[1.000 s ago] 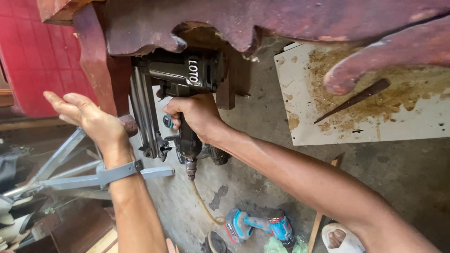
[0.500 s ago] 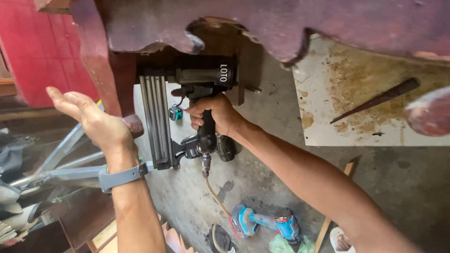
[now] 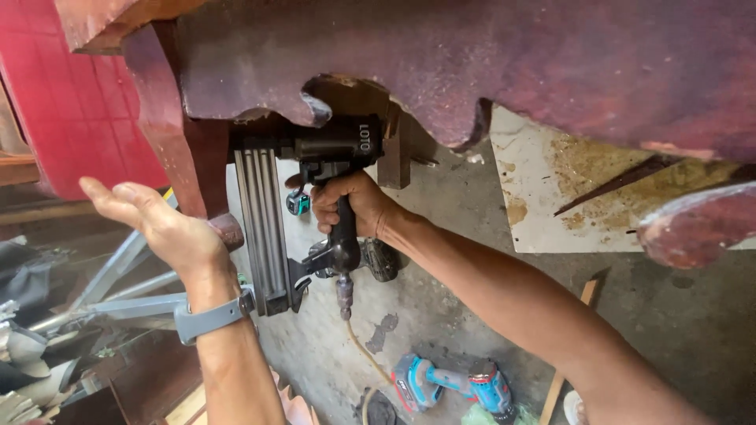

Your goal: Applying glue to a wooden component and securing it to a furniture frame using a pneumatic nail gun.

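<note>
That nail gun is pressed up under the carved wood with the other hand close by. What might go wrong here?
Three possible risks. The left hand braces the dark red furniture leg right beside the nail gun, so a stray or deflected nail might reach it. The right hand works overhead at an awkward angle, so the nose could slip off the carved apron. The air hose trails across the floor near a cordless drill, a likely snag or trip.

The nail gun [image 3: 331, 157] in my right hand [image 3: 350, 203] is black with a grey ribbed magazine. Above it the carved wood [image 3: 551, 63] is dark reddish purple. My wristband [image 3: 209, 319] is grey. The drill [image 3: 453, 382] on the floor is blue and red.
</note>
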